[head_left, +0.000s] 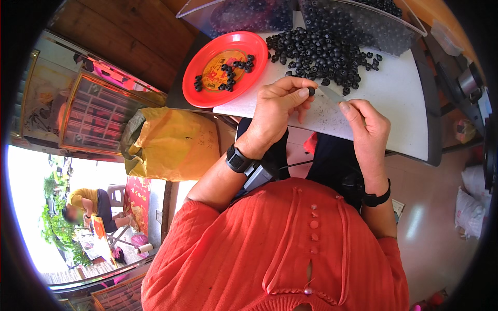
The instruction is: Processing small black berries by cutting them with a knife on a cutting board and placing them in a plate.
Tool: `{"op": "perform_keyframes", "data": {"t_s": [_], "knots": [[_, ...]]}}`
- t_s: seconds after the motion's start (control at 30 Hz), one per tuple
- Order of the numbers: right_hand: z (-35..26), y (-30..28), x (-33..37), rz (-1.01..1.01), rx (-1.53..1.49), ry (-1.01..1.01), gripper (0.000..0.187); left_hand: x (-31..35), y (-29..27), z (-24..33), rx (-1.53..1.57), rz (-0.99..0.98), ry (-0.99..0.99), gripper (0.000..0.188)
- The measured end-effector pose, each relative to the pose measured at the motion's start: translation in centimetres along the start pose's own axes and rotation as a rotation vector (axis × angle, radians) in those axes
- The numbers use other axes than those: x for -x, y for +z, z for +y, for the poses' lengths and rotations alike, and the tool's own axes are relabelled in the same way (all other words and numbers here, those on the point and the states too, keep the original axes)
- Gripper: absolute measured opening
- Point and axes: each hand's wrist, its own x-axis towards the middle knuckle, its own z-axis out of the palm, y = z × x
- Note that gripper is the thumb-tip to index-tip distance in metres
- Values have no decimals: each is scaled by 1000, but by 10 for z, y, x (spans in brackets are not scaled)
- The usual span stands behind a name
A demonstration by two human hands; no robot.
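My left hand (275, 111) is closed, pinching a small black round piece (311, 91) between thumb and fingertips over the front of the white board (399, 114). In my right hand (369, 124) is a thin, flat, pale blade (330, 95), held between thumb and fingers. Its far end points at the black piece and lies close to my left fingertips; whether they touch I cannot tell. Beyond my hands spreads a heap of similar black pieces (324, 54). Left of it lies a red plate (192, 62) holding several of these pieces.
Two clear bins (238, 15) (384, 39) with black pieces stand at the table's back. A yellow sack (176, 142) is left of the table, and white bags (469, 202) lie on the floor at right. Outside, at lower left, another person (91, 205) sits bent over.
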Motion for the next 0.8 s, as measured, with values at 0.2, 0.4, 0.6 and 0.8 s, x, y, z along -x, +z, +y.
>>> {"op": "perform_keyframes", "data": {"t_s": [0.2, 0.4, 0.6, 0.8], "knots": [[0, 1, 1, -6, 36, -18, 20, 1, 4, -7, 113, -23, 7, 22], [0, 1, 1, -3, 53, -29, 19, 3, 7, -8, 161, -58, 22, 26], [2, 1, 1, -4, 62, -33, 18, 3, 6, -11, 173, -99, 64, 28], [3, 1, 2, -17, 88, -38, 18, 3, 7, -13, 129, -88, 83, 28]]}}
